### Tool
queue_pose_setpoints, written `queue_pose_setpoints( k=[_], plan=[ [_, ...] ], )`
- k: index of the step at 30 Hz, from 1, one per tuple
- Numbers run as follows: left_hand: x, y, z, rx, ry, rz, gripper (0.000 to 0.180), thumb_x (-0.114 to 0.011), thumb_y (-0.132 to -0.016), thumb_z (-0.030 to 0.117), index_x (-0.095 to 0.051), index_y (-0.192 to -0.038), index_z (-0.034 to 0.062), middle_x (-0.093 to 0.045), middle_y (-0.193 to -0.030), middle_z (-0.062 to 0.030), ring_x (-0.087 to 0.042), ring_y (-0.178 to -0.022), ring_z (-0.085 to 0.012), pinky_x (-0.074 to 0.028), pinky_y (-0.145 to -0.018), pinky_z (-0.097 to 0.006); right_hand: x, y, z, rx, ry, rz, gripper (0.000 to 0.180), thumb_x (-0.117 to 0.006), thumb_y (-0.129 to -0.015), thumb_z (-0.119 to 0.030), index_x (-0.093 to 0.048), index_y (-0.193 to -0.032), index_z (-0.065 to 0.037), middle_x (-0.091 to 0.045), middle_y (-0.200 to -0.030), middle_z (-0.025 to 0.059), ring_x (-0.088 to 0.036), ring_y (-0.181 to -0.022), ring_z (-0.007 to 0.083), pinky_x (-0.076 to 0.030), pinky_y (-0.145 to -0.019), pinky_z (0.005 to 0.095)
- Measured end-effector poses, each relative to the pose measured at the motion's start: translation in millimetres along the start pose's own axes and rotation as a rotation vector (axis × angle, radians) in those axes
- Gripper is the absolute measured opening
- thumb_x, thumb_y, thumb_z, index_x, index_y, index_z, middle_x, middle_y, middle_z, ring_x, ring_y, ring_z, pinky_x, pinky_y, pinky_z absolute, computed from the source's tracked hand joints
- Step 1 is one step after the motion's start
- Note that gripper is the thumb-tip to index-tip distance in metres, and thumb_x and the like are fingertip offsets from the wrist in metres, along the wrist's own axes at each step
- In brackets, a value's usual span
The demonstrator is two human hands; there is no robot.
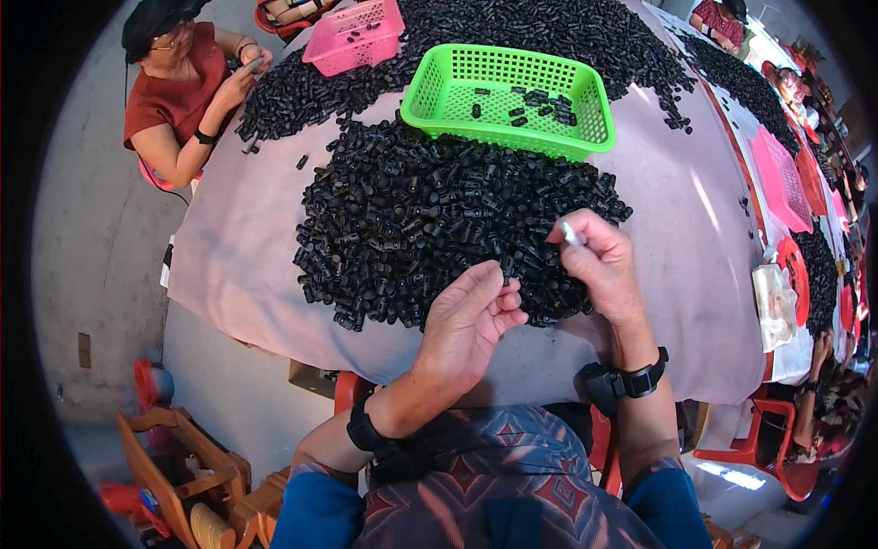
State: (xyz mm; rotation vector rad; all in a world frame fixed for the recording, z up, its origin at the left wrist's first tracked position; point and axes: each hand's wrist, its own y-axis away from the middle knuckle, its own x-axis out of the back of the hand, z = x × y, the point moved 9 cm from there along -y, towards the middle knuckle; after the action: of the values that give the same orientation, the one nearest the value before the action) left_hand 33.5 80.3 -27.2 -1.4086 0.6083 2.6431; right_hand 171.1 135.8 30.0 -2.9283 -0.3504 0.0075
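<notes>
Both my hands are over the near edge of a big pile of small black plastic pieces [402,220], short and tube-like. My left hand [466,320] is closed in a pinch, thumb against fingers, at the pile's front edge; whatever it holds is too small to make out. To its right and slightly farther away, my right hand [599,265] is closed round a small white, stick-like thing [571,234] that sticks up between thumb and forefinger. Past the pile stands a green plastic basket [512,139] with several black pieces in it.
A pale pink cloth [677,220] covers the table. At the far left are a pink basket [352,46] and another person [174,91] working with both hands. More black pieces [549,23] lie at the back. On the right, another table holds a pink basket [782,178].
</notes>
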Motion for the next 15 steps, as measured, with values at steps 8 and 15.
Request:
queue_pose_setpoints(
  k=[8,15],
  plan=[
    [-0.9,-2.5,-9.4,0.062,-0.019,-0.042,0.018,-0.051,-0.092,0.015,-0.053,-0.106,0.0041,-0.057,-0.088,-0.003,-0.054,-0.074,-0.0095,-0.05,-0.067,-0.026,-39.6,1.4,4.0,0.001,0.083,-0.175,0.014,-0.067,-0.078,-0.006,-0.06,-0.089,-0.002,-0.055,-0.078,-0.0031,-0.047,-0.068,0.0029,-0.04,-0.061,0.0194],
    [-2.7,-1.6,-15.6,0.131,-0.001,-0.072,0.019,-0.051,-0.092,0.015,-0.055,-0.106,0.0037,-0.057,-0.085,-0.0013,-0.052,-0.073,-0.0086,-0.049,-0.066,-0.025,-34.5,1.4,14.4,-0.05,0.066,-0.136,0.008,-0.065,-0.081,-0.009,-0.061,-0.084,-0.003,-0.053,-0.068,-0.0049,-0.045,-0.064,0.001,-0.039,-0.055,0.0188]
  ],
)
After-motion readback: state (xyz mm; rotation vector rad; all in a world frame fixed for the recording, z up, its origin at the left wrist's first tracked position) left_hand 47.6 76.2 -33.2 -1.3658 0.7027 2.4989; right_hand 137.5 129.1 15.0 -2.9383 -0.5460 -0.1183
